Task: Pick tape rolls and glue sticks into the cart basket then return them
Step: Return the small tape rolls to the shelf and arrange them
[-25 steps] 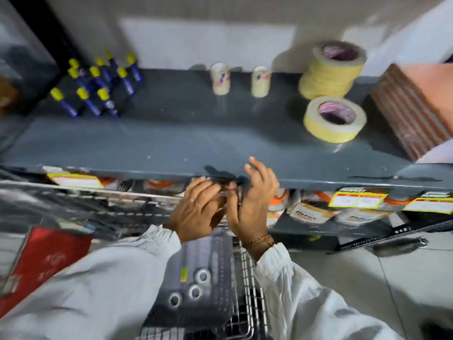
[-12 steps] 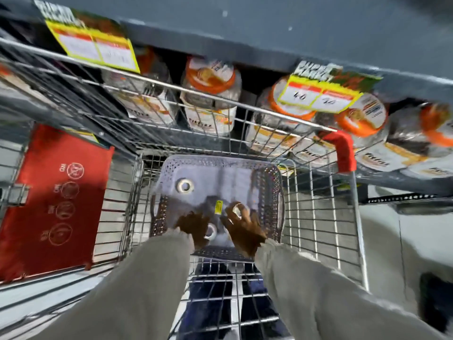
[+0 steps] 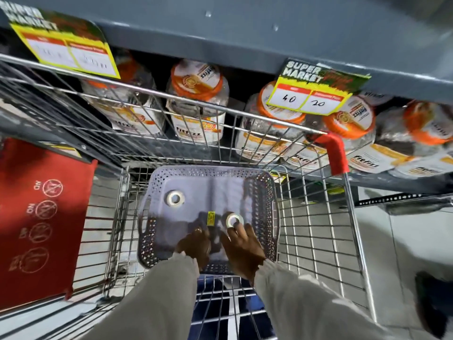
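Note:
A lavender perforated basket (image 3: 263,190) sits inside the wire cart (image 3: 316,217). One small clear tape roll (image 3: 175,198) lies flat on the basket floor at the left, apart from both hands. A second tape roll (image 3: 234,220) lies near the middle, and the fingertips of my right hand (image 3: 241,249) rest on its near edge. My left hand (image 3: 196,245) is pressed down on the basket floor beside a yellow sticker (image 3: 210,218), fingers curled; whatever is under it is hidden. No glue sticks are in view.
A red fold-down flap (image 3: 41,217) fills the cart's left side. A red corner guard (image 3: 337,153) marks the cart's front right. Beyond the cart, orange-lidded jars (image 3: 199,104) crowd a shelf under a grey shelf edge (image 3: 245,40) with yellow price tags (image 3: 308,99).
My view dropped from the upper shelf to the cart. Both hands went from the shelf edge down into the basket. A roll seen by my left hand half a second ago is now covered.

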Tool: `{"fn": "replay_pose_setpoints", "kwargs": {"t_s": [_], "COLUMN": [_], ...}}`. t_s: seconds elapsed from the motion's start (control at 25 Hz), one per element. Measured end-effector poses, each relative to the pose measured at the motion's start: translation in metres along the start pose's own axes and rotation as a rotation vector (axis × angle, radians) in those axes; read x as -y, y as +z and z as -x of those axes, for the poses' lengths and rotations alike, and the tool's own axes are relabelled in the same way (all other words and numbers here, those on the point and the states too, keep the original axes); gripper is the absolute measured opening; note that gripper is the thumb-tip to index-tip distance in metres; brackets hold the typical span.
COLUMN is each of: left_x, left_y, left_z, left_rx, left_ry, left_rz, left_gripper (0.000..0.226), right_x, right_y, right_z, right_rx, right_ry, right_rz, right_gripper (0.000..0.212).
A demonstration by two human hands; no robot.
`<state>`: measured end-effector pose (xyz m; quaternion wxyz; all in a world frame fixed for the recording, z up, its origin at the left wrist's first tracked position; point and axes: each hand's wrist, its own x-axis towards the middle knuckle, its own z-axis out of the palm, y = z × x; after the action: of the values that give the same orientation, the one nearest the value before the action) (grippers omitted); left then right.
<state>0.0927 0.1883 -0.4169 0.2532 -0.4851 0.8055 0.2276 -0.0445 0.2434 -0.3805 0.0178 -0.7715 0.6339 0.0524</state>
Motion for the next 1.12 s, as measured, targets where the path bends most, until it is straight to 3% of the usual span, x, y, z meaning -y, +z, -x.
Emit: {"fn": "replay_pose_setpoints", "kwargs": {"t_s": [0.08, 0.16, 0.28, 0.36, 0.44, 0.56, 0.8, 0.96, 1.12], "left_x": [-0.001, 0.005, 0.001, -0.005, -0.003, 0.006, -0.013, -0.050, -0.080], "left_y": [-0.006, -0.011, -0.043, -0.097, -0.143, -0.193, -0.291, -0.360, -0.414], "left_z": [0.005, 0.010, 0.029, 0.056, 0.072, 0.098, 0.136, 0.130, 0.102], "left_rx": [-0.029, -0.063, -0.078, -0.223, -0.498, -0.575, -0.917, -1.120, -1.067], "left_ry": [0.018, 0.039, 0.113, 0.143, 0.138, 0.106, 0.252, 0.259, 0.179], "left_rz": [0.071, 0.005, 0.022, 0.024, -0.077, -0.041, 0.003, 0.283, 0.605], "left_gripper": [0.046, 0.031, 0.042, 0.040, 0.036, 0.043, 0.043, 0.055, 0.067], "right_x": [-0.002, -0.007, -0.008, -0.001, 0.007, 0.009, -0.061, -0.105, -0.143], "right_y": [-0.007, -0.020, -0.061, -0.092, -0.126, -0.169, -0.258, -0.300, -0.324], "right_z": [0.007, 0.009, 0.007, 0.006, 0.005, 0.002, -0.031, -0.071, -0.119], "right_rx": [0.131, 0.090, 0.006, -0.073, -0.145, -0.273, -0.586, -0.684, -0.660], "right_ry": [0.092, 0.146, 0.240, 0.313, 0.394, 0.397, 0.332, 0.361, 0.510], "right_rz": [-0.101, -0.088, -0.164, -0.203, -0.233, -0.332, -0.448, -0.467, -0.705], "right_gripper": [0.053, 0.058, 0.056, 0.047, 0.049, 0.054, 0.060, 0.055, 0.058]}}
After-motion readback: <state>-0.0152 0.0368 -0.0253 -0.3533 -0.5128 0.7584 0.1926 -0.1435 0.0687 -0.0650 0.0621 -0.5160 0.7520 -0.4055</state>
